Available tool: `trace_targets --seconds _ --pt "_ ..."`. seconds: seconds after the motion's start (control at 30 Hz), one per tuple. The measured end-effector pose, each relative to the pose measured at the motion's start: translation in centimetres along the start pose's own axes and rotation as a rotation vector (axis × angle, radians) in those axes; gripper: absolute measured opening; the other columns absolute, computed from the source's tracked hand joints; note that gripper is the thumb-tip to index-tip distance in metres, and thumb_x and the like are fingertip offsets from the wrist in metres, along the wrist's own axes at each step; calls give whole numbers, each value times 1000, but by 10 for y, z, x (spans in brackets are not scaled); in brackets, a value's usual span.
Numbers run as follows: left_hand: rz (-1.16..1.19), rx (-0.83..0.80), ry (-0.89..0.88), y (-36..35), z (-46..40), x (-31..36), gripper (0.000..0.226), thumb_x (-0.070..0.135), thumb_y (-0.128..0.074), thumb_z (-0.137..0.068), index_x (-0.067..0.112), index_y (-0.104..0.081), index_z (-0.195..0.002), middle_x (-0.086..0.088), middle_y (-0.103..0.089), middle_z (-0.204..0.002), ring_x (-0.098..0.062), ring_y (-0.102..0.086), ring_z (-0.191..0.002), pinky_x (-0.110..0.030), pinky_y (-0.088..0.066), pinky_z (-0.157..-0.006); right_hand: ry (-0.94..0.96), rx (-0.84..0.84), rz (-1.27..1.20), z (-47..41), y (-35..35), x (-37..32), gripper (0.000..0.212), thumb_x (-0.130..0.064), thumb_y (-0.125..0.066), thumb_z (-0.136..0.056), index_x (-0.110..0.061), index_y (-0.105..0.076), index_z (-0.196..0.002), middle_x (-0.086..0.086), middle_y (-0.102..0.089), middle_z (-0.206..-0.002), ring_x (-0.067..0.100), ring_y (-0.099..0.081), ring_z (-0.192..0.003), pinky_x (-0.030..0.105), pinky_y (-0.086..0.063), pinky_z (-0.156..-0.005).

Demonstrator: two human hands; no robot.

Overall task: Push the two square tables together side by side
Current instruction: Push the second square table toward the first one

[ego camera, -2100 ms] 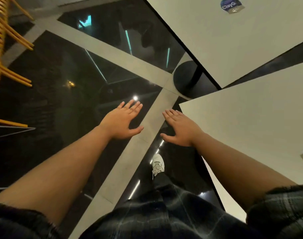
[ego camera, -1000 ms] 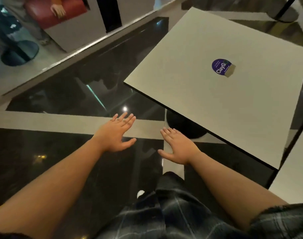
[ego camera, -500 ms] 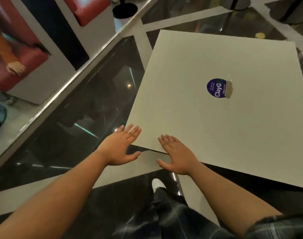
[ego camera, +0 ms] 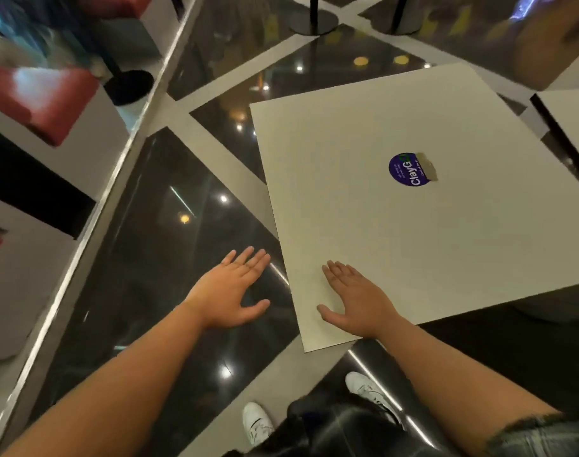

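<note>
- Glossy dark floor (ego camera: pixel 169 258) with pale strips under me, my white sneakers (ego camera: pixel 257 422) at the bottom.
- Left hand (ego camera: pixel 230 296) is flat and spread, holding nothing, hanging over the floor just beside the tabletop (ego camera: pixel 397 245).
- Right hand (ego camera: pixel 359 300), same wide-open grip, is over its near corner; can't tell if it's touching.
- Purple sticker (ego camera: pixel 410 169) mid-tabletop.
- Second tabletop (ego camera: pixel 575 123) sits at the far right, gap between them.

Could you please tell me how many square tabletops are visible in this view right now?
2: the near table fills the centre, with the right hand over its near corner; the second table shows only a corner at the right edge, apart from the first.
</note>
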State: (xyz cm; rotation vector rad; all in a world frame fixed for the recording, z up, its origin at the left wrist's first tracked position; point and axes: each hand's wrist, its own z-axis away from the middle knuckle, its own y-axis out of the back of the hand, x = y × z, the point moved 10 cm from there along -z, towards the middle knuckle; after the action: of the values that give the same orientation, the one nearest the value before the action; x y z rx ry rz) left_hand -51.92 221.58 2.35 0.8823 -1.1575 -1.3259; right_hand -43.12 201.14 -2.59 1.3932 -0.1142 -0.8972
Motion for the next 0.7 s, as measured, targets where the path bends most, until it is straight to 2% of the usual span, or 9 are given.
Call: trace_targets --seconds 0.2,0.3,0.4,0.53,0.7 --pt "-96 -63 -198 12 -19 -53 97 77 -31 -94 20 -1 -166 2 -4 -172 -16 5 -159 -40 3 -130 -158 74 -58 -16 -17 -43 92 -72 -31 -96 -19 -7 -166 2 -5 -175 16 -3 -160 27 5 -126" --pt "-108 -80 -314 12 -56 -64 99 78 -33 -93 20 0 -166 2 -5 -172 -16 4 -159 -41 2 -130 -246 121 -77 -31 -19 -41 91 -72 -33 -96 -20 -7 -166 1 -6 -175 15 -2 -160 22 10 -121" --pt "-124 -106 -413 11 -99 -72 99 80 -31 -93 25 9 -165 3 0 -172 -17 3 -160 -42 0 -131 -331 170 -95 -50 -17 -29 92 -72 -34 -95 -20 -8 -166 1 -6 -175 14 -1 -160 19 14 -119" --pt "-145 -128 -560 17 -142 -77 97 80 -30 -94 27 11 -164 5 5 -171 -14 11 -159 -38 6 -129 -464 219 -136 -65 -16 -12 91 -70 -36 -96 -19 -9 -166 2 -8 -174 15 -2 -160 28 3 -127" --pt "-216 -177 -645 29 -189 -99 97 79 -28 -95 25 15 -163 6 12 -171 -15 18 -158 -37 13 -128 -590 258 -161 -81 -10 -5 91 -70 -35 -97 -18 -7 -166 1 -4 -175 13 2 -160 21 14 -121"
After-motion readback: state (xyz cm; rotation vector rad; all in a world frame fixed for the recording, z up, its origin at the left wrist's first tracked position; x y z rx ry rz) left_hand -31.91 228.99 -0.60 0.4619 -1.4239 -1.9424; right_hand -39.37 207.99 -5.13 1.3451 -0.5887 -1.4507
